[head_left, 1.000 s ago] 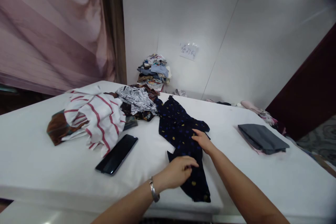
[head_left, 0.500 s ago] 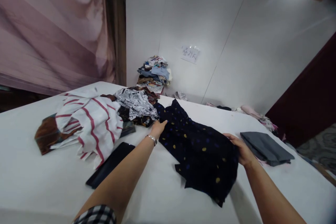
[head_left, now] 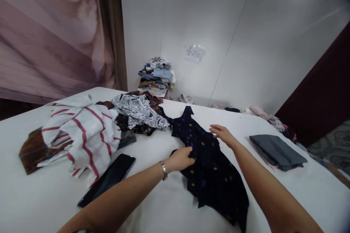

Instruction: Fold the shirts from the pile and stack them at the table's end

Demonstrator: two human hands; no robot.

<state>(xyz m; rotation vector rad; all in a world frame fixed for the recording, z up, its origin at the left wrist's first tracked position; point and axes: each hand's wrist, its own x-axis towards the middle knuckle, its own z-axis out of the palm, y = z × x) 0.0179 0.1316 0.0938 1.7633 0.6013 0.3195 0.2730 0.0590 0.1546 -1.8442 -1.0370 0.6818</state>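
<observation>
A dark navy shirt (head_left: pixel 207 174) with yellow and blue dots lies rumpled on the white table (head_left: pixel 153 204), its far end touching the clothes heap. My left hand (head_left: pixel 180 159), with a metal band on its wrist, pinches the shirt's fabric near its left side. Over the shirt's right edge, my right hand (head_left: pixel 222 133) has its fingers stretched out and holds nothing. To the right of it rests a folded dark grey garment (head_left: pixel 277 151) with pink cloth under it.
A white garment with red stripes (head_left: pixel 90 134) and a black-and-white printed garment (head_left: pixel 136 109) lie heaped at left. Near my left forearm is a black phone-like slab (head_left: pixel 109 178). A tall clothes stack (head_left: pixel 155 74) stands by the wall, below and left of a paper sign (head_left: pixel 194 54).
My right hand has let go of the shirt's near right part and moved up and left. My left hand has come nearer along the shirt, which now hangs lower toward me.
</observation>
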